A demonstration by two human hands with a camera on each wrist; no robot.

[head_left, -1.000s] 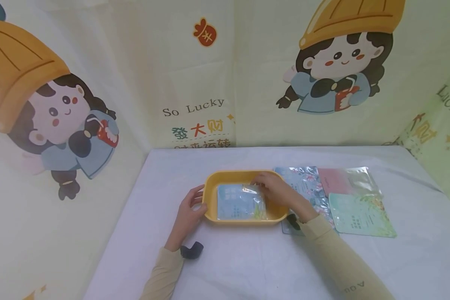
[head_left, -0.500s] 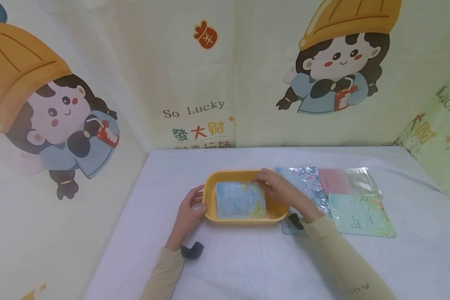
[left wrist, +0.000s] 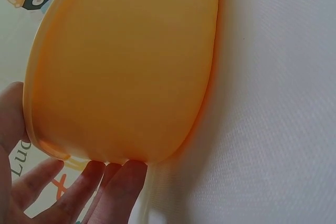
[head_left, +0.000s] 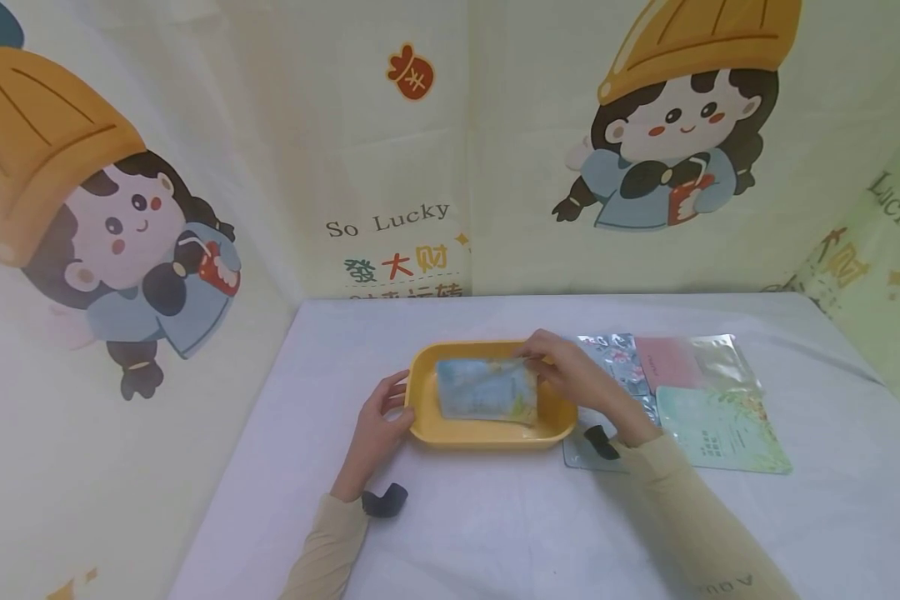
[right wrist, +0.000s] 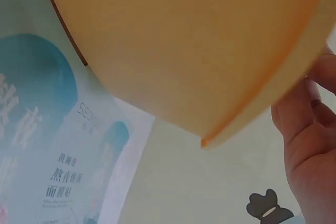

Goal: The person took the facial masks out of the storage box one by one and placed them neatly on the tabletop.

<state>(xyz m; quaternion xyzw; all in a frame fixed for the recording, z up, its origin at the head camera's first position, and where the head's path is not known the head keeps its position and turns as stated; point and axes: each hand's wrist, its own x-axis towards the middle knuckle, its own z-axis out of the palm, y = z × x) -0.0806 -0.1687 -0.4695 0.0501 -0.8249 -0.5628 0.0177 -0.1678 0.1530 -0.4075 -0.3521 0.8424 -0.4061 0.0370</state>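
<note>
A light-blue sheet mask packet (head_left: 487,390) is tilted inside the yellow tray (head_left: 472,435), its far edge raised. My right hand (head_left: 570,371) pinches the packet near its far right corner, above the tray's right end. At the tray's left end, my left hand (head_left: 378,425) holds the rim and outer wall. In the left wrist view, fingertips (left wrist: 94,169) press against the yellow wall. The right wrist view shows part of my right hand (right wrist: 310,135) beyond the tray's rim, which hides the pinched packet there.
To the right of the tray lie several other mask packets: blue floral ones (head_left: 618,358), a pink and silver one (head_left: 671,362) and a green one (head_left: 720,429). A white cloth (head_left: 480,525) covers the table. Printed curtains (head_left: 510,150) hang behind and at both sides.
My right hand has risen slightly and moved right, lifting the packet's far edge so that it tilts up from the tray floor. My left hand and the tray have stayed put.
</note>
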